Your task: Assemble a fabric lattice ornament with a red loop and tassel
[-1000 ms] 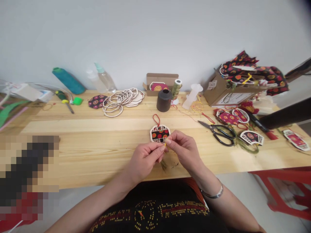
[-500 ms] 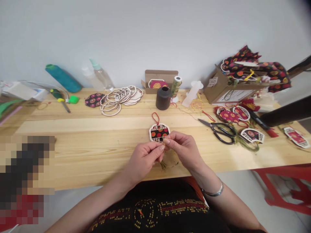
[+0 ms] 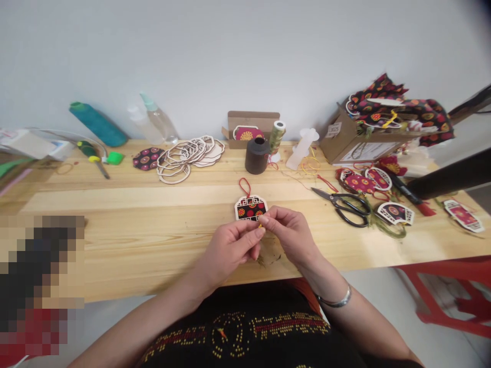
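Note:
A framed pendant (image 3: 251, 208) with black flowered fabric, a pale lattice border and a red hanging loop lies flat on the table, directly beyond my hands. My left hand (image 3: 232, 248) pinches a green tassel (image 3: 261, 261) whose strands poke out below the fingers. With thumb and fingertips closed, my right hand (image 3: 291, 235) grips a bit of yellow thread (image 3: 260, 225) at the tassel's top, against the left fingertips. The fingers cover most of the tassel head and the pendant's lower edge.
Black scissors (image 3: 349, 207) and finished pendants (image 3: 395, 213) lie to the right. Behind stand a black thread cone (image 3: 257, 156), a green spool (image 3: 276, 138) and a cardboard box (image 3: 337, 135) of fabric. Wooden frames (image 3: 187, 156) and a screwdriver (image 3: 94, 157) are at left.
My fingertips have shifted slightly at the tassel top, and more yellow thread shows between them. Less of the tassel strands shows below my left hand. The pendant stays put.

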A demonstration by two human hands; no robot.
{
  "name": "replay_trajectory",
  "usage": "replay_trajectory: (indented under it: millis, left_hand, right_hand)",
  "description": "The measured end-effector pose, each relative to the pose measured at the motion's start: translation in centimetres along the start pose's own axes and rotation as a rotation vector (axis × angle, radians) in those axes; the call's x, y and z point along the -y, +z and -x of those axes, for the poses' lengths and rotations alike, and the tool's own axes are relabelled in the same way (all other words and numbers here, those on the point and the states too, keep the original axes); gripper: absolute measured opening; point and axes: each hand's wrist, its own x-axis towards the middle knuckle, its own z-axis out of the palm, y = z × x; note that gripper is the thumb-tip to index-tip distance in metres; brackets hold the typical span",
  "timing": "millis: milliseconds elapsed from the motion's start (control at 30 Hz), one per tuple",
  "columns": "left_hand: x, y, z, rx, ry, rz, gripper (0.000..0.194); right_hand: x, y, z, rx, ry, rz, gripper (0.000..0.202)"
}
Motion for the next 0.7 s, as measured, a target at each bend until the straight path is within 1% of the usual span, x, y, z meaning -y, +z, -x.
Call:
replay_trajectory:
  millis: [100, 167, 233, 300, 367, 433, 467, 500, 533, 567, 600, 633, 667, 700]
  left_hand:
    - [-0.4, 0.1, 0.2, 0.025, -0.024, -0.076, 0.021]
    - [-0.7, -0.1, 0.4, 0.041, -0.038, -0.144, 0.021]
    - [-0.7, -0.6, 0.7, 0.032, -0.040, -0.209, 0.021]
    - [-0.7, -1.5, 1.2, 0.000, -0.037, -0.257, 0.022]
    - [-0.5, -2.7, 1.7, -0.037, -0.046, -0.303, 0.023]
    - [-0.4, -4.0, 2.3, -0.083, -0.050, -0.344, 0.023]
    - [-0.4, -4.6, 2.5, -0.115, -0.032, -0.358, 0.023]
    - [-0.4, -5.1, 2.6, -0.158, -0.003, -0.368, 0.025]
    - [-0.6, -5.4, 2.7, -0.206, 0.040, -0.386, 0.029]
    - [-0.8, -5.6, 2.8, -0.258, 0.103, -0.397, 0.032]
    - [-1.0, -5.6, 2.8, -0.299, 0.164, -0.400, 0.033]
    - [-1.2, -5.5, 2.8, -0.315, 0.207, -0.400, 0.026]
    - [-1.4, -5.1, 2.8, -0.313, 0.223, -0.393, 0.014]
    - [-1.5, -4.6, 2.8, -0.284, 0.213, -0.374, 0.010]
  right_hand:
    - [0.1, -0.3, -0.1, -0.034, -0.038, -0.031, 0.021]
    - [0.5, -1.0, -0.1, -0.122, -0.114, -0.054, 0.020]
    - [1.2, -2.0, 0.0, -0.226, -0.206, -0.052, 0.018]
    - [2.3, -3.2, 0.3, -0.306, -0.295, -0.017, 0.016]
    - [3.4, -4.2, 1.0, -0.357, -0.384, 0.022, 0.015]
    - [4.6, -5.0, 1.9, -0.359, -0.466, 0.055, 0.014]
    - [5.1, -5.3, 2.4, -0.325, -0.493, 0.080, 0.012]
    - [5.6, -5.4, 2.9, -0.256, -0.500, 0.119, 0.010]
    - [6.1, -5.5, 3.4, -0.149, -0.482, 0.173, 0.008]
    - [6.5, -5.4, 3.8, -0.001, -0.445, 0.238, 0.008]
    - [6.8, -5.2, 4.2, 0.177, -0.395, 0.306, 0.008]
    - [6.9, -4.9, 4.4, 0.352, -0.342, 0.365, 0.008]
    - [6.8, -4.5, 4.6, 0.500, -0.295, 0.409, 0.007]
    - [6.6, -4.1, 4.5, 0.594, -0.263, 0.436, 0.006]
